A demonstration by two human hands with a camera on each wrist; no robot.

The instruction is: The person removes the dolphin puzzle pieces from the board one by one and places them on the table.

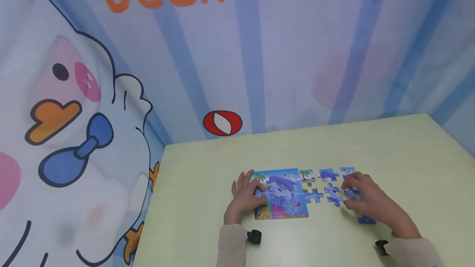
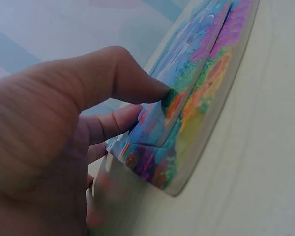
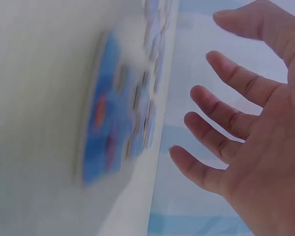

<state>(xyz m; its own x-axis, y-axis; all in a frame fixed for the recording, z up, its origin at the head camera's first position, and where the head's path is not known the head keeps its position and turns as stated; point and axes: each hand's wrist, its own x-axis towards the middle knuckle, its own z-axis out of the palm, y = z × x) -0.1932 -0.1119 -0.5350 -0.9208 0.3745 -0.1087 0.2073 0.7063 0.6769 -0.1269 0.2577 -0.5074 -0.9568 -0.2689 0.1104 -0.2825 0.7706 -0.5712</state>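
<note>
My left hand (image 1: 244, 196) rests at the left edge of a dolphin jigsaw board (image 1: 282, 193), which lies flat on the table. In the left wrist view, the bent thumb (image 2: 137, 86) touches the picture inside the raised border, and the fingers lie along the board's side. Over the loose jigsaw pieces (image 1: 328, 175) right of the board hovers my right hand (image 1: 369, 197), fingers apart and slightly bent. The right wrist view shows nothing between those fingers (image 3: 221, 101); a blurred blue piece (image 3: 101, 118) lies beyond them. The hand partly hides several pieces in the head view.
The pale table (image 1: 185, 201) meets a striped cloth backdrop (image 1: 297, 52) at its back edge. A large printed duck (image 1: 85, 135) fills the cloth at the left. Dark wrist straps (image 1: 254, 237) show at both sleeves.
</note>
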